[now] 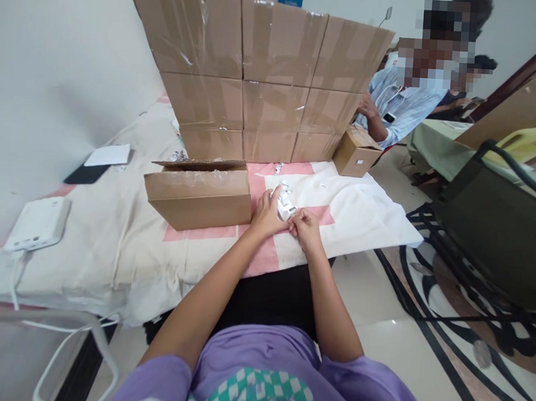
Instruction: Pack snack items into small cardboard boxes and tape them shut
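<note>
Near the front of the cloth-covered table, my left hand is wrapped round the left side of a small white device. My right hand is at the device's lower right corner, with its fingers pinched together; whatever lies between them is too small to make out. An opened cardboard box stands just left of my left hand. Small white pieces lie on the cloth behind the device.
Stacked cardboard boxes form a wall at the back. A smaller box stands at the right, beside a person in a light blue shirt. A white power bank with a cable and a dark tablet under paper lie at the left.
</note>
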The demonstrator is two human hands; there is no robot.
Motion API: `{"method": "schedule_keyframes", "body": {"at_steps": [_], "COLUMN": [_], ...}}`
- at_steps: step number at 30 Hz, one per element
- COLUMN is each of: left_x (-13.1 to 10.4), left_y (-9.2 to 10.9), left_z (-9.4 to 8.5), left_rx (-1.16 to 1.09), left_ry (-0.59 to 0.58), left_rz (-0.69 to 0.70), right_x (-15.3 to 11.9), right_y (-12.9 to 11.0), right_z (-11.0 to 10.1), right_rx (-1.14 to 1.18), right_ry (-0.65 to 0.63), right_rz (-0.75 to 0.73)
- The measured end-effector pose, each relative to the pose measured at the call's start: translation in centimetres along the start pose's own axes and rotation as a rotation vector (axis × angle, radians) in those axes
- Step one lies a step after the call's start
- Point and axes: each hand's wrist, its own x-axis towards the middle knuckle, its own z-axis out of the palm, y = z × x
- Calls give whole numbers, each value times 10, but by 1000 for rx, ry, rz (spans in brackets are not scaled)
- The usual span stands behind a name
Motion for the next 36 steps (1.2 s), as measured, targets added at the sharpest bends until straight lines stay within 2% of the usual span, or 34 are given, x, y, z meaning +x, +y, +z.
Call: {"method": "schedule_keyframes", "body": {"at_steps": [5, 10, 15, 18, 26, 36], "left_x": [-2, -8, -12, -15, -17, -21], "left_y": [1, 3, 7, 10, 13, 24], "left_z": [-2, -11, -22, -27, -34, -36], "left_rx": [-9, 53, 0, -10, -57, -113], "left_ry": [13, 47, 111, 139, 87, 184], "left_rz": [32, 152, 229, 236, 236, 306], "right_x": [-6, -7, -11, -14, -15, -18], "right_y": [0, 0, -5, -9, -12, -6], "right_z": [2, 2, 1, 2, 4, 1], "right_rx": [-9, 1, -24, -74, -161, -268], "right_ry": [2, 7, -17, -45, -82, -105], "right_rz": [-73, -121, -170, -201, -267, -286]}}
